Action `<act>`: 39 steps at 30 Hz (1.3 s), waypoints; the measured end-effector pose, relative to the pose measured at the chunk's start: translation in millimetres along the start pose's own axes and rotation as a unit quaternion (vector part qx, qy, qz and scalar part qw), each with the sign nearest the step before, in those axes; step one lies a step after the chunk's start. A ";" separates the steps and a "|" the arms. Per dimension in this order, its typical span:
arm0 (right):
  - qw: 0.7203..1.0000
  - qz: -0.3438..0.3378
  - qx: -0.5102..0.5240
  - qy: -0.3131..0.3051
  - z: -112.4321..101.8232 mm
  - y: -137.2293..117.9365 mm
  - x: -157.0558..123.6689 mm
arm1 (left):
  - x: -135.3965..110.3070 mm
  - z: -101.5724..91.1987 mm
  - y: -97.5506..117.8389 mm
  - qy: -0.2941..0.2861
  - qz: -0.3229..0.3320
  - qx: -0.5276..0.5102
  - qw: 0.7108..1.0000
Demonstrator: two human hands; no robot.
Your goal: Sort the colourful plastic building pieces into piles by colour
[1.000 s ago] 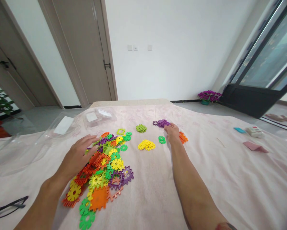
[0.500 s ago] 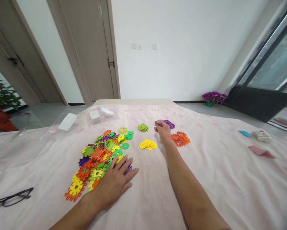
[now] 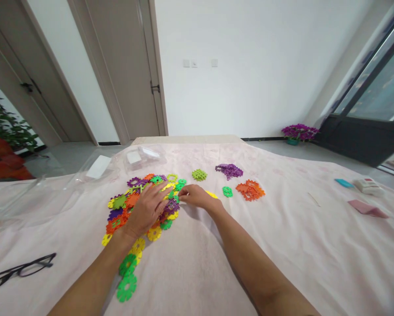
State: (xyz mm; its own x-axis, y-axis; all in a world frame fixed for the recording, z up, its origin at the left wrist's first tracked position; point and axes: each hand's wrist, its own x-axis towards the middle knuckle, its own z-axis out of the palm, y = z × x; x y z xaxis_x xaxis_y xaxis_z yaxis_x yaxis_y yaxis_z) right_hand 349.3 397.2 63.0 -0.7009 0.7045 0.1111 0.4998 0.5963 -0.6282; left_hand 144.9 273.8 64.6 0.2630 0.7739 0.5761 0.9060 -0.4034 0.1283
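A mixed heap of colourful plastic interlocking pieces [image 3: 119,202], some notched squares and some flower-shaped discs, lies left of centre on the table. Across its top rests my left hand [image 3: 146,206], open with the fingers spread. My right hand [image 3: 195,196] is at the heap's right edge, fingertips pinched at a green flower-shaped disc [image 3: 176,199]. Yellow pieces [image 3: 211,194] are mostly hidden behind that hand. Beyond it are single-colour groups: light green pieces [image 3: 199,174], purple pieces [image 3: 230,170], orange pieces [image 3: 250,190] and a small green group [image 3: 227,192].
Clear plastic packaging [image 3: 94,169] lies at the back left of the pink tablecloth [image 3: 282,237]. Black-framed glasses [image 3: 26,267] are at the front left. On the right are a blue item [image 3: 344,183], a white pack [image 3: 368,187], a pink folded piece [image 3: 368,208] and a thin stick [image 3: 313,199].
My right hand has come from the purple group left to the heap. My left hand has moved up and left over the heap, whose pieces have shifted. The small green group now shows.
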 end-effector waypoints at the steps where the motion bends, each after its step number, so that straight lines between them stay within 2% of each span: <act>1: 1.000 0.006 -0.009 -0.018 3.7 -3.1 -1.0 | -0.6 -7.8 -1.5 0.023 -0.028 -0.008 0.999; 3: 0.998 0.026 -0.039 -0.038 10.7 -9.2 -2.8 | -7.3 -22.5 -2.3 0.039 -0.055 -0.025 0.997; 7: 0.995 0.058 -0.081 -0.032 18.2 -18.0 -4.9 | -46.9 -40.8 8.2 -0.053 0.002 0.022 0.998; 10: 0.994 0.084 -0.045 -0.047 17.6 -19.5 -4.4 | -90.9 -43.6 22.3 -0.112 0.049 0.083 0.989; 12: 0.994 0.093 -0.014 -0.048 15.6 -18.9 -3.1 | -116.5 -41.8 28.1 -0.127 0.083 0.102 0.983; 15: 0.996 0.082 0.022 -0.015 11.4 -15.9 -0.4 | -135.0 -35.6 25.0 -0.126 0.094 0.129 0.979; 18: 0.995 0.059 0.077 0.012 4.7 -8.6 2.5 | -126.4 -25.5 9.7 -0.109 0.068 0.147 0.981; 23: 0.984 0.055 0.159 0.062 -18.6 18.4 4.5 | -85.2 -2.4 -13.2 -0.083 0.028 0.166 0.982; 26: 0.973 0.094 0.159 0.140 -38.8 42.9 0.4 | -64.0 6.6 -17.2 -0.083 0.017 0.159 0.984; 29: 0.946 0.165 0.150 0.235 -57.4 69.7 -8.1 | -46.8 3.2 -23.8 -0.077 -0.010 0.113 0.991; 31: 0.921 0.198 0.165 0.291 -66.7 85.9 -14.7 | -36.7 -5.6 -34.4 -0.067 -0.052 0.074 0.994; 34: 0.872 0.219 0.218 0.379 -75.9 104.6 -23.7 | -28.4 -20.9 -60.2 -0.030 -0.151 0.057 0.986; 37: 0.829 0.236 0.202 0.465 -81.3 116.7 -29.4 | -36.5 -27.3 -91.7 0.013 -0.260 0.071 0.963; 39: 0.823 0.252 0.144 0.489 -81.8 120.7 -29.4 | -50.5 -23.1 -111.9 0.028 -0.329 0.060 0.942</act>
State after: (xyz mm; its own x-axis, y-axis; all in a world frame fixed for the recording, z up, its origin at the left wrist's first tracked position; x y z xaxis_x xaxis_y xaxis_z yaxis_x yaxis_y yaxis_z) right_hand 471.9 479.9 46.9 0.3721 0.8913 0.2589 0.3616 0.1177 -0.9249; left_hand 22.6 268.6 39.8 -0.3838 0.8090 0.4451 0.8987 0.2164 0.3815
